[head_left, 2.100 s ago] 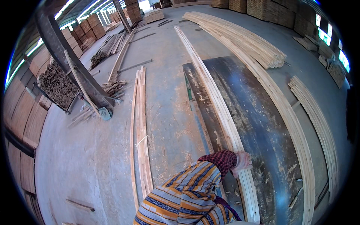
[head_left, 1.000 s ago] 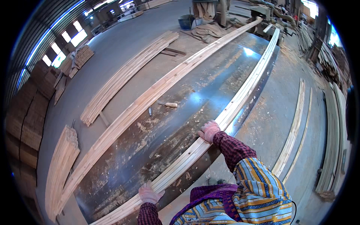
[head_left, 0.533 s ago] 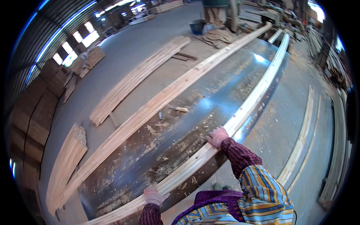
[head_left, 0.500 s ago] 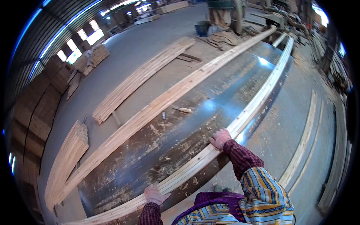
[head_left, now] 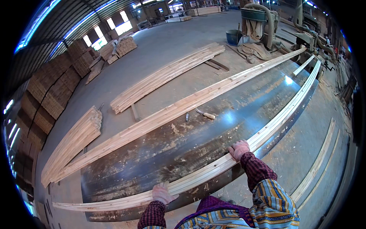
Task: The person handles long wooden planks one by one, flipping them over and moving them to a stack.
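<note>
Several long, pale wooden strips (head_left: 206,171) lie side by side along the near edge of a dark, shiny table (head_left: 160,152). Both my hands wear pinkish work gloves. My left hand (head_left: 164,192) grips the bundle near its left end, fingers over the top and thumb toward me. Further along to the right, my right hand (head_left: 239,149) is wrapped over the same strips. A hooked tool with a wooden handle (head_left: 208,115) and a small dark object (head_left: 187,116) rest on the table beyond my hands. More long strips (head_left: 179,107) line its far edge.
Stacked strips (head_left: 164,78) lie beyond the table, with another pile (head_left: 74,143) at left. A shorter strip (head_left: 304,65) reaches in by machinery (head_left: 307,40) at the far right. A blue bucket (head_left: 233,37) stands near a dust collector (head_left: 253,15). Boards (head_left: 314,162) lie on the floor at right.
My view has turned, so the scene sits further right and the bundle's left end shows. Both hands stay on the strips. The shorter strip by the machinery reaches further onto the table.
</note>
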A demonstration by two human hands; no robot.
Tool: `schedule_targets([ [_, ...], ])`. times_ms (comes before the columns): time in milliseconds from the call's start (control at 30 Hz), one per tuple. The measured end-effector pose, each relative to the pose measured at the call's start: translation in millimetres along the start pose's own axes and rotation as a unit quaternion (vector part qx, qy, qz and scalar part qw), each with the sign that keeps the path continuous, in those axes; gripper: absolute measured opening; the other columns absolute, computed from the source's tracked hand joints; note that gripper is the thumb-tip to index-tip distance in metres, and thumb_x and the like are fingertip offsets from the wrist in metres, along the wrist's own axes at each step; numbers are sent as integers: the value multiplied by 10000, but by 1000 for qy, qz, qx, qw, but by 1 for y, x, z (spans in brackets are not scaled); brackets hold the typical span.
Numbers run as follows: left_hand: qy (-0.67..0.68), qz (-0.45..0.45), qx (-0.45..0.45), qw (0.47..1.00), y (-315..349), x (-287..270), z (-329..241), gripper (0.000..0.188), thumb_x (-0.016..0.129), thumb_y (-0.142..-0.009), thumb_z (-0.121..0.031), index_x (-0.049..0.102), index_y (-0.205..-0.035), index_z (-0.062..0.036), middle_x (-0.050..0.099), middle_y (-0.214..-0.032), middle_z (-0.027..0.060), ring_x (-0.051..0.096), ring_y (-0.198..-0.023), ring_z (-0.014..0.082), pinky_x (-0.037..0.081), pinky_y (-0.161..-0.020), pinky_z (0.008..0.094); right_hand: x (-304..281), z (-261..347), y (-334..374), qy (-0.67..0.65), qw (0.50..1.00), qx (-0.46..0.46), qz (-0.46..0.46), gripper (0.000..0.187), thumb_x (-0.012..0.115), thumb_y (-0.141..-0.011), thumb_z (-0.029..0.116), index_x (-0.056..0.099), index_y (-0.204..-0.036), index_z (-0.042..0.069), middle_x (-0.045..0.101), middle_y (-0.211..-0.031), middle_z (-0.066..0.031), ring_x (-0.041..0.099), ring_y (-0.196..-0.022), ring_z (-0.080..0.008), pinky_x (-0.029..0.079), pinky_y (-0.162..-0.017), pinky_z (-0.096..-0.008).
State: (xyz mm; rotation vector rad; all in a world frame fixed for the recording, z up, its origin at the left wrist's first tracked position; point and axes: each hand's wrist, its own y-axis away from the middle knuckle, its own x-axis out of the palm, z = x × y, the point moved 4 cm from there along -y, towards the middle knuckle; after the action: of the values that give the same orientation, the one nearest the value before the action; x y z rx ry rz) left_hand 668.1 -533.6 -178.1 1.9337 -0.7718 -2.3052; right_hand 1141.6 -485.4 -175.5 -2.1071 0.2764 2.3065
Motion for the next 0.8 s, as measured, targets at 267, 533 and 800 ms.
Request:
schedule_targets([
  [267,-16,4,-1,1000,2,4,2,1124,645,-763,-805,382,-1578,-78,479,-1552,136,441,-1430,284,318,-1192,424,1,0,-2,18,999,14,26,545,406,-1034,521,790,-1064,135,753,-1108,-118,648,-1143,-303,417,-1040,-441],
  [533,-35,14,-9,999,2,-2,-1,1125,645,-761,-802,377,-1584,-83,494,-1539,122,461,-1417,271,332,-1174,415,-14,4,4,24,999,17,46,539,397,-1041,494,789,-1094,128,750,-1128,-119,651,-1150,-306,426,-1037,-443],
  [800,-16,8,-4,1000,-2,-3,-2,1095,671,-730,-805,464,-1526,-82,582,-1429,131,527,-1347,269,376,-1135,402,-6,-2,3,4,1000,12,21,555,428,-1030,517,802,-1024,107,758,-1069,-129,665,-1109,-307,429,-1022,-445],
])
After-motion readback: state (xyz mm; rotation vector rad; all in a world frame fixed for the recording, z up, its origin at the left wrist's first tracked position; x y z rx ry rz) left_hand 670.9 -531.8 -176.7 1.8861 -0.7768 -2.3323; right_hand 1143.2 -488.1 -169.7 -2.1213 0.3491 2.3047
